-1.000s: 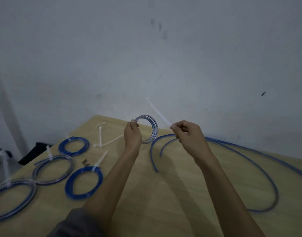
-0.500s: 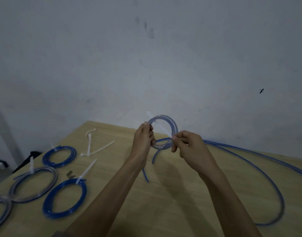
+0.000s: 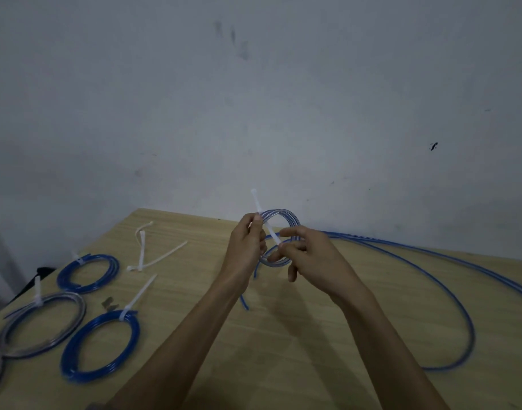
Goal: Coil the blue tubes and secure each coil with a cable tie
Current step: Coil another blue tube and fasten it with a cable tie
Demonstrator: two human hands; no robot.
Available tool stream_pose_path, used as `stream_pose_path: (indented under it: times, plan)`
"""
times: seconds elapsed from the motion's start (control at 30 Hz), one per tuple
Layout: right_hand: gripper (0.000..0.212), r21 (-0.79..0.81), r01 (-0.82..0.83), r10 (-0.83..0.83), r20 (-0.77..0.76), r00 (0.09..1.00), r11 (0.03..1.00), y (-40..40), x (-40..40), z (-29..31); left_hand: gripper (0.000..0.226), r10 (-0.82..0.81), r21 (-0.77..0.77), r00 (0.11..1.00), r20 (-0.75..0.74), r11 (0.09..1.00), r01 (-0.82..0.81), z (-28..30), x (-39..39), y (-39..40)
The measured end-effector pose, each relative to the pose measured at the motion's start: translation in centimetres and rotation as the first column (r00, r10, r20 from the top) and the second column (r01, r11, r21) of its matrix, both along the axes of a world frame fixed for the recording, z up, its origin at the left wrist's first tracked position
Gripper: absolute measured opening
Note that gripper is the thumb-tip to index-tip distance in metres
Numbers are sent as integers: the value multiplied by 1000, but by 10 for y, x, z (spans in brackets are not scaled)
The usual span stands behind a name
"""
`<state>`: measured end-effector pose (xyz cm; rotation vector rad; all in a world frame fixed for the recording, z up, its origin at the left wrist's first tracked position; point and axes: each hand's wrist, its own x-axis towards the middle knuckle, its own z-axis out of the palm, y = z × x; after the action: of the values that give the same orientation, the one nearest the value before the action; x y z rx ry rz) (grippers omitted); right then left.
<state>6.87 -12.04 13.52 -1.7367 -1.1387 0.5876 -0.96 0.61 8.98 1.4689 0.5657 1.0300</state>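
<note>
Hands pinch stiff white cable tie [image 3: 265, 221] across round translucent coil [image 3: 286, 216]; fingers [image 3: 286, 247] clamped.

table [image 3: 283, 365] | tied coils [image 3: 100, 344] left | loose ties [image 3: 156, 255] | uncoiled tube [image 3: 449, 294] right

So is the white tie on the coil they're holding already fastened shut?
Not yet. The cable tie is a straight strip across the held coil, pinched by the left hand and right hand, ends apart.

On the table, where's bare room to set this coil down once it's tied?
Bare wood lies inside the loose blue tube loop at right, and between the forearms. The left edge is crowded with tied coils and spare cable ties.
</note>
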Motion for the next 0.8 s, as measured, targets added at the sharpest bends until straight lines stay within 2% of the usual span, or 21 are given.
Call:
stream_pose_path:
  times: [0.17,0.3,0.43,0.57,0.67,0.8]
  plan:
    - [23,3,-37,37,70,997,999,-2,-7,5,31,8,-57,1000,26,998,-6,1,-1,0]
    - [22,-19,-100,101,56,993,995,-4,-7,6,27,-5,-162,997,75,987,17,1,1,5]
    - [10,207,-95,108,-55,993,974,-3,-2,8,22,-53,-190,995,86,979,69,-1,2,5]
    - [15,337,-38,-1,115,993,941,3,5,2,17,-152,-110,988,24,982,153,2,5,-10]
    - [13,351,44,-133,235,963,935,5,11,-4,28,-197,-48,980,-32,980,195,0,8,-22]
    - [14,343,111,-237,353,905,933,6,17,-10,25,-184,13,981,-65,983,185,1,11,-32]
